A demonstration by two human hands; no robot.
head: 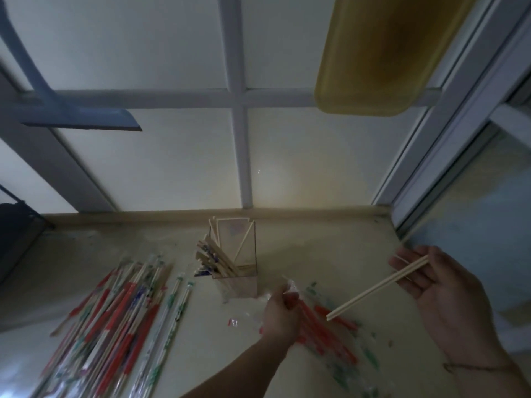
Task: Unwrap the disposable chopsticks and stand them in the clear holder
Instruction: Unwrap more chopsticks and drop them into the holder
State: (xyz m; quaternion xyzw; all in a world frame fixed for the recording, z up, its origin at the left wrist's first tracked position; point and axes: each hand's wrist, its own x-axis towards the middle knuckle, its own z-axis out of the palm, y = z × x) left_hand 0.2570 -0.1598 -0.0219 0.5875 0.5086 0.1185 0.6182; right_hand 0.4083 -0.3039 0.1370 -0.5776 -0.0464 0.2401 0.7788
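Note:
A clear square holder [242,285] stands on the counter near the wall, with several bare wooden chopsticks leaning in it. My right hand [439,285] holds a bare pair of chopsticks [373,290] across its fingers, their tips pointing down-left above the counter. My left hand [280,311] grips a crumpled clear wrapper [291,287] just right of the holder's base. A pile of wrapped chopsticks [120,326] with red, green and blue print lies at the left.
Empty wrappers [330,334], red and green, are strewn on the counter under and right of my left hand. A white tiled wall [172,168] rises behind the counter. A yellow tray [382,58] hangs at the upper right, a window frame [448,139] at the right.

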